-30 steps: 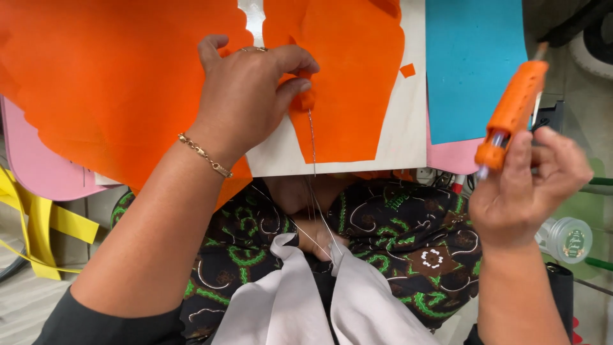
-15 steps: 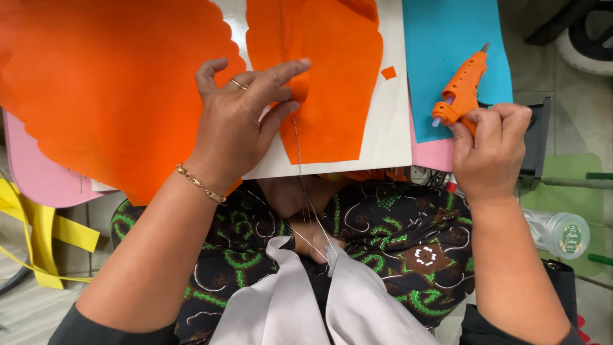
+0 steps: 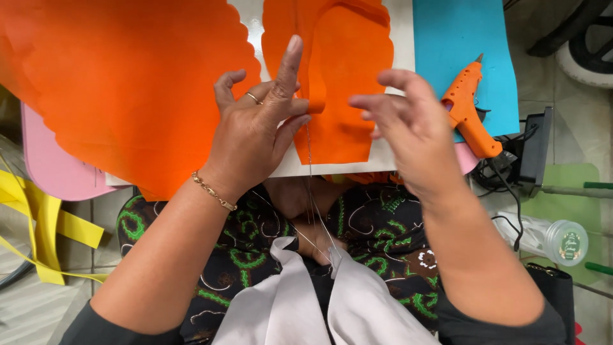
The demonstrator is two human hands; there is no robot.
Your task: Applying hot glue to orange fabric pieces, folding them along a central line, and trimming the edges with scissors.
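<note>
My left hand (image 3: 258, 131) pinches a small folded tab of orange paper (image 3: 315, 105) between thumb and fingers, index finger pointing up. The tab belongs to an orange cut-out shape (image 3: 345, 76) lying on a white board (image 3: 402, 38). A thin glue strand hangs down from the tab. My right hand (image 3: 408, 124) hovers just right of the tab with fingers spread and nothing in it. The orange glue gun (image 3: 469, 112) lies on a blue foam sheet (image 3: 460, 38) to the right of that hand.
A large scalloped orange sheet (image 3: 121, 83) covers the left side over a pink sheet (image 3: 51, 166). Yellow paper strips (image 3: 38, 230) lie at the lower left. A black power adapter (image 3: 533, 153) and a clear lidded jar (image 3: 562, 241) sit at the right.
My right hand set the glue gun down on the blue sheet and moved left, empty, toward the orange tab. My left hand stayed on the tab and raised its index finger.
</note>
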